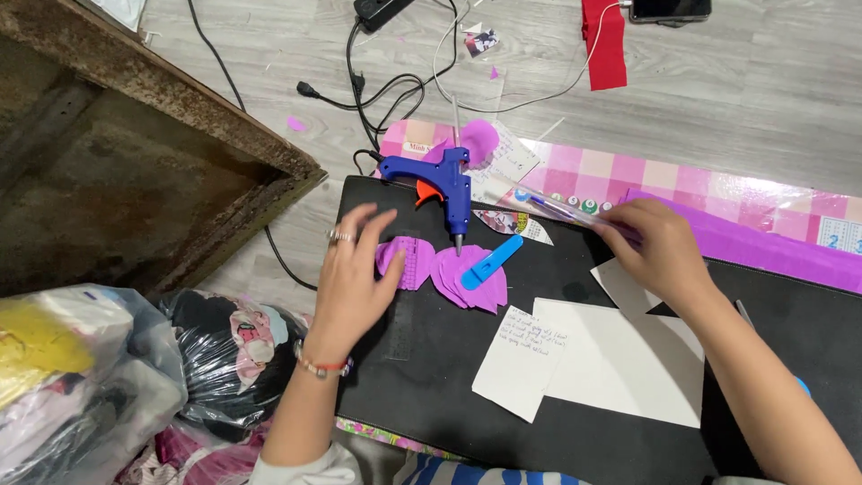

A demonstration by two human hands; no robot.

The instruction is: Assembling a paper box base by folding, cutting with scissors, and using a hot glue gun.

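- Currently, my left hand (352,278) lies flat, fingers spread, on purple petals (404,262) left of the blue glue gun (449,184).
- Right hand (660,247) grips a clear glue stick (561,208), far right on the black mat (440,377).

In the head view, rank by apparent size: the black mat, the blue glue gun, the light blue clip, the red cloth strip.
1. black mat
2. blue glue gun
3. red cloth strip, cut off by the frame edge and farther away, so unsure against the gun
4. light blue clip

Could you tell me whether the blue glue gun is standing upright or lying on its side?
Standing: the blue plastic glue gun is propped with its nozzle tip down on the black mat, handle raised behind.
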